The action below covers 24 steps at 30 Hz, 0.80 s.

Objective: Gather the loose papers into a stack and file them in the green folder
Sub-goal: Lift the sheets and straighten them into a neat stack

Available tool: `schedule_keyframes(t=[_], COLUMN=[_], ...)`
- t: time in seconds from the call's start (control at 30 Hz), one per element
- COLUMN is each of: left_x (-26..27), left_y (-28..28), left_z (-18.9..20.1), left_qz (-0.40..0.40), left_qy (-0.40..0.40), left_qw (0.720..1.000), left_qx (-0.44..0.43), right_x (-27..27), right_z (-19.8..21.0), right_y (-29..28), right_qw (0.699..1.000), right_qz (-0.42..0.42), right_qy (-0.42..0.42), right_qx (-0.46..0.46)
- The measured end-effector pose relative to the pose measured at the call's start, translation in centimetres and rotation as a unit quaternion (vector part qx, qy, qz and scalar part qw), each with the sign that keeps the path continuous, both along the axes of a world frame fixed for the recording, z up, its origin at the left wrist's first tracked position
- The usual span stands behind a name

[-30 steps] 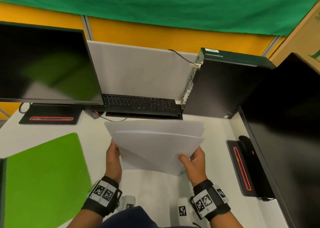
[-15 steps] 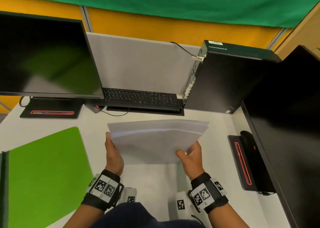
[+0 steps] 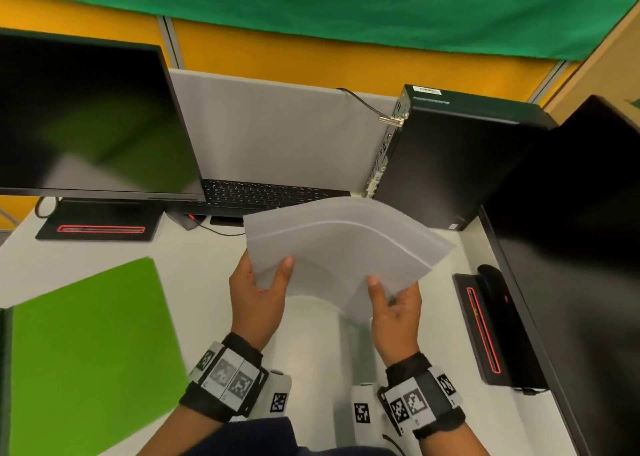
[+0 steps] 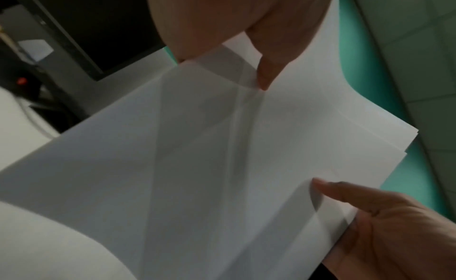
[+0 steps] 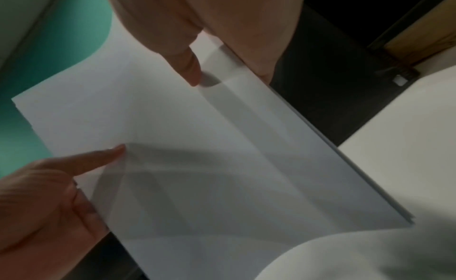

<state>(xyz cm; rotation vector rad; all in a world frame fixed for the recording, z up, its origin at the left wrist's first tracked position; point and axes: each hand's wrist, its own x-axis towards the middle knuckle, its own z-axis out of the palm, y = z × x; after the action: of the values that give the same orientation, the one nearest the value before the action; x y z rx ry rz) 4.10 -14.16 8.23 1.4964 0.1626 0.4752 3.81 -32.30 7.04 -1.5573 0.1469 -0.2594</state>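
The left hand [image 3: 258,293] is pinching the near left corner of the papers [image 3: 343,248], thumb on top and fingers underneath, while the right hand [image 3: 394,303] is gripping the near right corner the same way; both are holding the stack in the air above the desk [image 3: 194,258], in front of the keyboard [image 3: 263,194]. The sheets are bowing upward in the middle, and their far edges are showing as slightly stepped lines, so the stack looks gathered but not yet squared. By my reading the gathering step is nearly finished and the filing step is not yet begun. The folder [image 3: 90,351] is lying on the desk to the near left, well apart from the papers; I cannot tell from this view whether it is lying open or closed. The next move probably calls for evening the edges, perhaps by tapping them on the desk, then carrying the stack left to the folder, with a firm enough hold that the bowed sheets are not fanning apart. Counting: one folder, one stack whose sheets are too thin and close to count, though at least three edges are showing in the wrist views, two monitors [image 3: 86,116], one keyboard and one computer tower [image 3: 450,165].
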Motion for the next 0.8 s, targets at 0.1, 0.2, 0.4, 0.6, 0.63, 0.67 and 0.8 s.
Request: schedule_keyframes(t=[0.1,0.2,0.4,0.6,0.63,0.67,0.8], left_x=[-0.4,-0.9,0.0,0.5,0.4,0.5,0.8], left_y=[-0.2,0.2,-0.4,-1.0,-1.1,-1.0,-0.8], left_z=[-1.8,-1.6,2.9,4.1,4.0,3.9,4.0], left_qz=[-0.024,-0.025,-0.028,0.039,0.041,0.048,0.075], left_qy=[0.037,0.013,-0.109,-0.101,-0.095,-0.093,-0.083], left_qw=[0.999,0.999,0.992,0.992,0.993,0.993,0.992], left_qx=[-0.010,-0.041,-0.053,-0.060,-0.059,-0.058,-0.060], right_x=[-0.1,0.1,0.8,1.2,1.0,0.9,1.3], right_z=[-0.8,-1.0,3.4,4.6,4.7,4.8,5.1], right_y=[0.0,-0.7,-0.6,0.2,0.5,0.7,0.2], right_qw=[0.999,0.999,0.997,0.993,0.993,0.993,0.994], right_qz=[0.031,0.041,0.007,-0.029,-0.035,-0.043,-0.066], right_qy=[0.030,0.020,-0.054,-0.012,-0.004,0.000,-0.020], right_qx=[-0.003,-0.017,0.055,0.111,0.114,0.108,0.086])
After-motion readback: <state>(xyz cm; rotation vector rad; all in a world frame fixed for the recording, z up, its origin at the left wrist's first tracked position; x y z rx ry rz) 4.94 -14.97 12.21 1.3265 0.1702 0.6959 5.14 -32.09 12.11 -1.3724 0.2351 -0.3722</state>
